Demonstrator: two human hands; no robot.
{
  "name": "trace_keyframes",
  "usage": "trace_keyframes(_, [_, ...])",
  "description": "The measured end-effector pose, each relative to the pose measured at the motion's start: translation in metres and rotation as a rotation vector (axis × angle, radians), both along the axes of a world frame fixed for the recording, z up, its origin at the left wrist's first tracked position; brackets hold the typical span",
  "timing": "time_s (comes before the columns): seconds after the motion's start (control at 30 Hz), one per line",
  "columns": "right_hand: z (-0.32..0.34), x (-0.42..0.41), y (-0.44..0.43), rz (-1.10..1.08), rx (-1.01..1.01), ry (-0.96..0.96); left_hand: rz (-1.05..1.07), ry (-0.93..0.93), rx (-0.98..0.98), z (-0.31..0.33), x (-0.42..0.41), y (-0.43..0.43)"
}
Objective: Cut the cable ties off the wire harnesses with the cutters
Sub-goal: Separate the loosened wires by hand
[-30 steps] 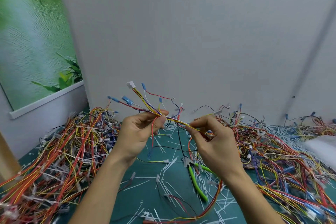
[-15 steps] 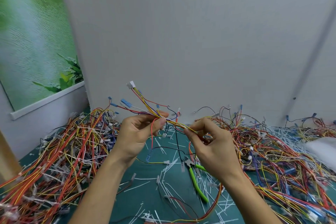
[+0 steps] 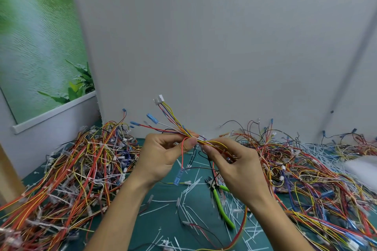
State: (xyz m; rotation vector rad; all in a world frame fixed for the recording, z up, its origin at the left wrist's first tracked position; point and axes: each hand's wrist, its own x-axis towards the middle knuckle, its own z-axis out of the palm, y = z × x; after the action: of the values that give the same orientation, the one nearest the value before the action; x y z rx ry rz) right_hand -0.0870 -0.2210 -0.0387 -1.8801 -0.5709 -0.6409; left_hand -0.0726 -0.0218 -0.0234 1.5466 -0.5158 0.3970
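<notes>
1. The left hand (image 3: 163, 155) pinches a wire harness (image 3: 177, 126) between thumb and forefinger, the other fingers curled beneath.
2. The right hand (image 3: 234, 167) pinches the same bundle with its fingertips, just beside the left hand's grip.
3. The harness is held in the air above the green mat (image 3: 163, 220). Its long axis runs from upper left down to the right. The free ends fan up and left, a white connector (image 3: 159, 100) topmost, and blue terminals (image 3: 152, 118) lower down.
4. One red wire loops down from the left hand's pinch to a hanging blue terminal.
5. The cutters (image 3: 220, 201) lie on the mat under the right hand, untouched. Their jaws point away and left, and the green handles trail toward the person.
6. Cut white cable ties (image 3: 189, 189) litter the mat.
7. Heaps of harnesses lie on the left (image 3: 71, 169) and on the right (image 3: 316, 169).
</notes>
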Motion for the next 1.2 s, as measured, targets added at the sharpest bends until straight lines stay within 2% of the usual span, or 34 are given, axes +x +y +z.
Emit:
trace_keyframes(0.2, [0.001, 0.002, -0.005, -0.041, 0.062, -0.023, -0.072, 0.090, 0.036, 0.002, -0.003, 0.004])
trace_keyframes(0.33, [0.000, 0.004, -0.008, -0.097, -0.015, -0.123, -0.225, 0.171, -0.139, 0.001, -0.005, 0.006])
trace_keyframes(0.5, [-0.004, 0.006, -0.007, -0.133, -0.098, -0.204, -0.074, 0.191, -0.065, 0.003, -0.004, -0.001])
trace_keyframes(0.73, [0.004, 0.002, -0.009, 0.028, 0.062, -0.041, -0.047, 0.151, -0.152, 0.002, -0.002, 0.003])
trace_keyframes(0.93, [0.007, -0.001, -0.008, 0.001, 0.050, -0.003, -0.069, 0.192, -0.249, 0.001, 0.000, 0.003])
trace_keyframes(1.2, [0.008, -0.004, -0.006, -0.020, -0.022, -0.021, 0.001, 0.143, -0.211, 0.001, 0.000, 0.000])
